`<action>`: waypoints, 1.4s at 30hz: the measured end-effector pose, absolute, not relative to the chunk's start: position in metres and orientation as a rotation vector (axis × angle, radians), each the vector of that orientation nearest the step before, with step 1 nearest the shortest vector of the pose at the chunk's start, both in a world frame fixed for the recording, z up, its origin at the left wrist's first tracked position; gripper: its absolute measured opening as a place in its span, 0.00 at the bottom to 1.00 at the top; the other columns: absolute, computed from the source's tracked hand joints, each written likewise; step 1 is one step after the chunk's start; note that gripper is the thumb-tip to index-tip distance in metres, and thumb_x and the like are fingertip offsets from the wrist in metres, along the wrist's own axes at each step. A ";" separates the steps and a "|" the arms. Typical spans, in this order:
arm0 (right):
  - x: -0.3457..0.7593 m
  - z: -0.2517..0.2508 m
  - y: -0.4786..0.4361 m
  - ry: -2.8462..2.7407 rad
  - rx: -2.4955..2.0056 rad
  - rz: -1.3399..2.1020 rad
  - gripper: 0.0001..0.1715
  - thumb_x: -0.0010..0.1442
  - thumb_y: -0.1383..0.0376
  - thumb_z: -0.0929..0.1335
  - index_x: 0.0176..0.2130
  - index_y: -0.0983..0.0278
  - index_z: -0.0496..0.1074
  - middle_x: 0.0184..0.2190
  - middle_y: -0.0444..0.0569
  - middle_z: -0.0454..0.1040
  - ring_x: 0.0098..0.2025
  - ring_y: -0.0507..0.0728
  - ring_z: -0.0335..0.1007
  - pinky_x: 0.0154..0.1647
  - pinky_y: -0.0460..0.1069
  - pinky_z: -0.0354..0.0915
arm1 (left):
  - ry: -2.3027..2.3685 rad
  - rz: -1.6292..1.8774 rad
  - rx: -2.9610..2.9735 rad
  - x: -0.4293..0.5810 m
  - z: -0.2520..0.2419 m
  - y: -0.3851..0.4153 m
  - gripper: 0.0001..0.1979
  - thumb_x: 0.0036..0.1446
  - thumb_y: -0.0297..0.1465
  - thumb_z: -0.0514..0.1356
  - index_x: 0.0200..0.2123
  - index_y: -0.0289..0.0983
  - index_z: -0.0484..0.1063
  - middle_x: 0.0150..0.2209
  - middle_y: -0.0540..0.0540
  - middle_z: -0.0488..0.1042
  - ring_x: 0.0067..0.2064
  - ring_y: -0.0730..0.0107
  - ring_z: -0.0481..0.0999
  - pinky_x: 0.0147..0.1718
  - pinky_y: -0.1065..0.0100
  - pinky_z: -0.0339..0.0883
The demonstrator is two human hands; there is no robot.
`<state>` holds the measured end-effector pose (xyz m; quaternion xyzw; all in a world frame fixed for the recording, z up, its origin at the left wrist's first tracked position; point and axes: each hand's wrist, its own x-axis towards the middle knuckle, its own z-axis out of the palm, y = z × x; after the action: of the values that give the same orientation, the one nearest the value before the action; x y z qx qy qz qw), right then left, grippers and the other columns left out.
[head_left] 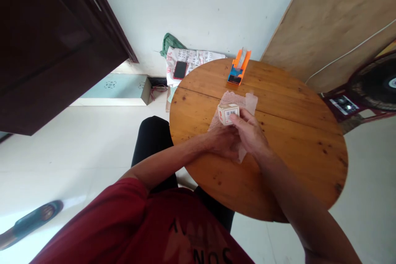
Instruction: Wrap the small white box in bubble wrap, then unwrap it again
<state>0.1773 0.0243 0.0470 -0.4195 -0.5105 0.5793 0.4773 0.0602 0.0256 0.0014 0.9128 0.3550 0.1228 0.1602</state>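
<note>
A small white and tan cardboard box [228, 114] with a barcode label is tilted in the grip of my right hand [250, 128]. The thumb presses on its labelled face. Below it, a sheet of pinkish, see-through bubble wrap [231, 98] lies spread on the round wooden table [297, 140]. My left hand [225, 141] rests low over the wrap, fingers pointing right and looking stretched out. My right hand crosses over it, hiding the fingertips.
An orange and blue tape dispenser [239, 67] stands near the table's far edge. Beyond the edge, a red-edged phone [180, 70] lies on a printed white sack [198, 58]. A fan [379, 80] is at the right, a dark door [55, 41] at the left.
</note>
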 end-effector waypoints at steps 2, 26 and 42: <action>0.188 0.043 0.026 -1.231 -1.059 1.346 0.16 0.57 0.55 0.73 0.45 0.58 0.75 0.42 0.45 0.81 0.44 0.58 0.77 0.50 0.55 0.70 | 0.825 0.333 2.663 0.057 0.005 0.028 0.34 0.51 0.47 0.66 0.59 0.41 0.71 0.65 0.41 0.66 0.68 0.43 0.59 0.68 0.49 0.51; 0.240 0.013 0.025 -1.112 -1.142 1.242 0.21 0.52 0.52 0.74 0.44 0.58 0.75 0.45 0.50 0.81 0.49 0.62 0.77 0.56 0.59 0.69 | 0.806 0.516 2.578 0.051 0.005 0.043 0.28 0.54 0.32 0.60 0.60 0.39 0.69 0.67 0.37 0.64 0.69 0.48 0.58 0.68 0.41 0.48; 0.249 0.008 0.024 -1.746 -1.409 0.844 0.31 0.52 0.55 0.74 0.54 0.58 0.70 0.50 0.54 0.77 0.49 0.65 0.75 0.51 0.62 0.71 | 1.027 0.566 2.498 0.036 0.009 0.051 0.33 0.49 0.31 0.57 0.61 0.33 0.63 0.62 0.35 0.68 0.66 0.50 0.63 0.67 0.50 0.53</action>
<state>0.2486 0.0240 0.0076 -0.5475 -0.6784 0.3282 0.3637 0.0356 0.0514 0.0088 0.8888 0.3655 0.2013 0.1897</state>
